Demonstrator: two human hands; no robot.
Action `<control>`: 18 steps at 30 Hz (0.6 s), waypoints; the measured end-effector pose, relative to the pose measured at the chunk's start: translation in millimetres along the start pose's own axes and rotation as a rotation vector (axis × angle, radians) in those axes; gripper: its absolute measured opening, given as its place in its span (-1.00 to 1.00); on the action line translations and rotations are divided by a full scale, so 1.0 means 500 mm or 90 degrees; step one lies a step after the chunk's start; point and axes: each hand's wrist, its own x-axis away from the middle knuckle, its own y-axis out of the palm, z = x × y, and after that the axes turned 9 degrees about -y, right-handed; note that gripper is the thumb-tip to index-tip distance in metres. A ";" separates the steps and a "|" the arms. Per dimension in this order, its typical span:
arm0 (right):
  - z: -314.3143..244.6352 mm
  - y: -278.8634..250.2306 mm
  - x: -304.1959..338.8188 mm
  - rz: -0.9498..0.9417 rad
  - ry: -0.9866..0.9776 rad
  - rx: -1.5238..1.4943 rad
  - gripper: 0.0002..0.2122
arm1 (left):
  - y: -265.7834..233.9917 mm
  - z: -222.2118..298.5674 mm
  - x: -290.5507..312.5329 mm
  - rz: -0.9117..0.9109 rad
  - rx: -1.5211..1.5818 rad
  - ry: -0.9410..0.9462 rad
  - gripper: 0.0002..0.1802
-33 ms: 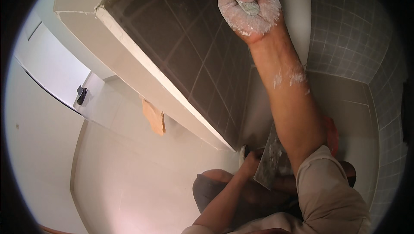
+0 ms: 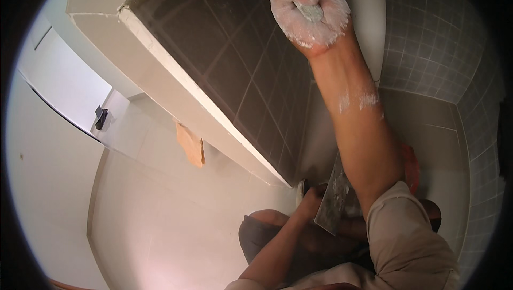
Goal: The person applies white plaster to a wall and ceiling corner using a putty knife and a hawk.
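Note:
My right hand is raised high beside the dark tiled wall, its palm and fingers coated in white paste. The fingers are curled round a grey-white, handle-like piece; the rest of what it holds is hidden. Low down by my knees, my left hand is closed at the edge of a flat metal trowel. Its blade is tilted and smeared with pale paste. The trowel's handle and most of the left fingers are hidden in shadow.
A dark tiled partition with a white-plastered edge stands close on my left. Tan scrap material lies by its base. Something red shows behind my right arm. Grey tiled wall rises at right; a small black object is far left.
My right hand has shifted very slightly to the right with the piece in its grip. The left hand and the trowel have not visibly moved.

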 end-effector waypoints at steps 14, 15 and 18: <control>-0.060 -0.083 0.065 0.216 -0.010 0.465 -0.85 | 0.016 -0.019 -0.010 0.038 0.046 -0.016 -0.57; -0.063 -0.091 0.043 0.239 -0.030 0.465 -0.90 | 0.017 -0.031 -0.014 0.054 0.035 0.011 -0.57; -0.054 -0.117 -0.010 0.222 -0.007 0.455 -0.91 | 0.014 -0.047 -0.025 0.036 0.035 0.031 -0.57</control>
